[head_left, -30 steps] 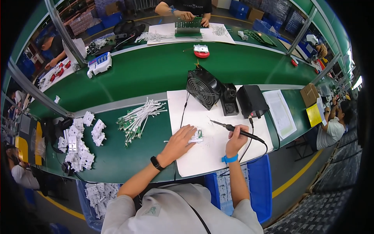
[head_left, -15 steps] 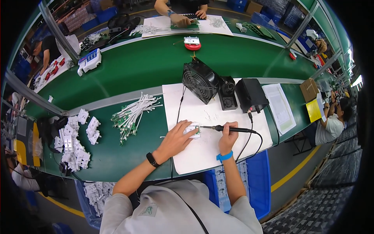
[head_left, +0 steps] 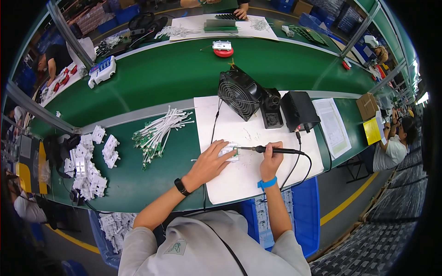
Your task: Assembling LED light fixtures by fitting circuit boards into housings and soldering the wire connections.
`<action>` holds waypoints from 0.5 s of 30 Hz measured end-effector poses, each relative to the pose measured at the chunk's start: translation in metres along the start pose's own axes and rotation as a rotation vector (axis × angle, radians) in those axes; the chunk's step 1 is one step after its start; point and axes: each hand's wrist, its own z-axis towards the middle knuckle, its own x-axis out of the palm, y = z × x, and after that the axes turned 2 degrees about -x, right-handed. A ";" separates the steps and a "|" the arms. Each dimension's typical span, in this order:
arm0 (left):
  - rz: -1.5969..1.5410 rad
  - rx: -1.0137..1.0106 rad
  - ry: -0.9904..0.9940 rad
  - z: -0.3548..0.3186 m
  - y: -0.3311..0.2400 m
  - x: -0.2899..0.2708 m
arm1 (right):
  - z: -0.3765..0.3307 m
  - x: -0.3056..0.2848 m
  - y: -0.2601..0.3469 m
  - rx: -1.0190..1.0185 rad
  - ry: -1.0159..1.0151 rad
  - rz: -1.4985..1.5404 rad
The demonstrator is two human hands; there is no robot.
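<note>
My right hand (head_left: 272, 163) is closed round the handle of a soldering iron (head_left: 284, 151). Its thin tip points left and meets the edge of a small white plastic housing (head_left: 234, 156) with a bit of green circuit board on it. My left hand (head_left: 212, 162) steadies that housing on the white work sheet (head_left: 224, 189), its fingers lying over the part. What the fingertips press on is partly hidden. Left of this hand a bundle of white wires (head_left: 163, 129) with green ends lies on the green bench, beyond it a pile of white housings (head_left: 85, 168).
Behind the iron stand a black fan (head_left: 239, 94), an iron holder (head_left: 271, 110) and a black power unit (head_left: 298, 110). The iron's cable loops at the right. A green conveyor belt (head_left: 170, 64) carries a red-and-white piece (head_left: 223, 49). Blue bins (head_left: 313, 216) sit below the bench edge.
The red-and-white piece on the belt has shifted slightly left. Across the belt, a co-worker's arm has drawn back from the board. My hands and the iron have hardly moved.
</note>
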 end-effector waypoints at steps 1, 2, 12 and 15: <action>0.000 -0.002 0.000 0.000 0.000 0.000 | 0.000 0.000 -0.001 0.001 0.002 0.000; -0.002 -0.003 0.002 0.000 0.000 0.000 | 0.000 0.000 -0.002 -0.001 -0.004 -0.004; -0.019 -0.009 0.000 0.000 0.001 0.001 | 0.000 0.000 -0.002 -0.013 -0.007 -0.044; -0.042 -0.022 0.019 0.001 0.000 0.000 | -0.002 -0.002 -0.004 -0.044 -0.058 -0.029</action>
